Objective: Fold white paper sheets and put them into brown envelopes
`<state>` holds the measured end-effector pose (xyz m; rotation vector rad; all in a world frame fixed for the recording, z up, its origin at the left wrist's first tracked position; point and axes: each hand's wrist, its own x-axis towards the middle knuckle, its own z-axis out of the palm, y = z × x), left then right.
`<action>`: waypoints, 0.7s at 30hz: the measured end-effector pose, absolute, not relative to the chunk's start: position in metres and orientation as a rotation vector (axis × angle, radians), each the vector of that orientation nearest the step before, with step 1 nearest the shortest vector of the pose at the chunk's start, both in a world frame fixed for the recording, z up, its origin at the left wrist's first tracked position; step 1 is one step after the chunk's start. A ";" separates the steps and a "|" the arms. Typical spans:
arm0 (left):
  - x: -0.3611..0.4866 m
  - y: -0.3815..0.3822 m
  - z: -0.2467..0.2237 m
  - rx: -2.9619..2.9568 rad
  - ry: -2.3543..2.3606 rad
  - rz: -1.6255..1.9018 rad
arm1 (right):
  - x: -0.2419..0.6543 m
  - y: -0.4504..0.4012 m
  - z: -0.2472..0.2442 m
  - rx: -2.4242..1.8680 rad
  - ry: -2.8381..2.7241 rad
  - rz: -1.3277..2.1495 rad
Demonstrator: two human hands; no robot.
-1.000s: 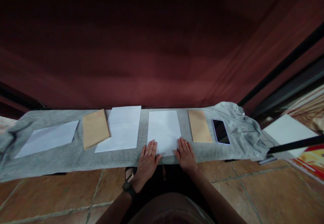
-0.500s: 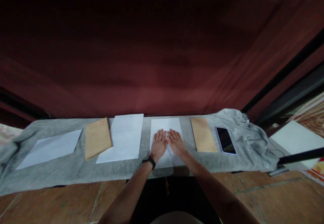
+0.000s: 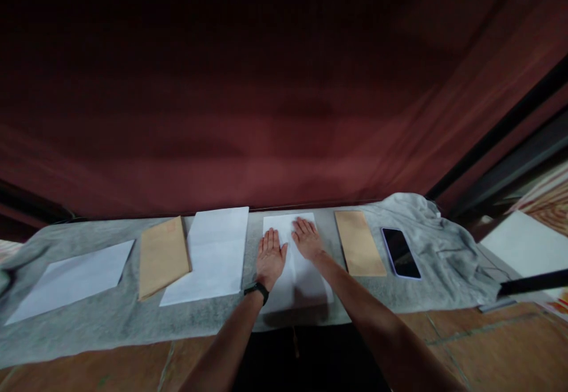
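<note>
A white sheet of paper (image 3: 295, 288) lies in front of me on the grey cloth (image 3: 202, 321). Flat on its left side rests my left hand (image 3: 270, 257), fingers stretched out, a dark band on the wrist. My right hand (image 3: 307, 238) lies open on the upper right part of the same sheet, its fingers slanting to the upper left. A strip of bare paper shows between the two hands. Neither hand grips anything.
To the left are a stack of white paper (image 3: 217, 253), a brown envelope (image 3: 162, 256) overlapping its edge, and another white sheet (image 3: 73, 277). Rightward lie a second brown envelope (image 3: 359, 243) and a phone (image 3: 400, 252). A dark red wall (image 3: 284, 173) stands behind.
My hands, close together before, have moved apart across the sheet: the left toward the left edge, the right slightly upward. The camera view has shifted a little.
</note>
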<state>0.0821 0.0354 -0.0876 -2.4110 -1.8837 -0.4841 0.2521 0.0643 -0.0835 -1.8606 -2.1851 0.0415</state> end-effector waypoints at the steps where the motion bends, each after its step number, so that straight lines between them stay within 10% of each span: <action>1: 0.082 0.035 -0.088 -2.414 -1.880 -0.490 | 0.247 0.068 -0.084 -1.827 -2.209 0.049; 21: 0.114 0.056 -0.083 -2.519 -1.842 -0.424 | 0.263 0.076 -0.096 -2.007 -1.915 -0.076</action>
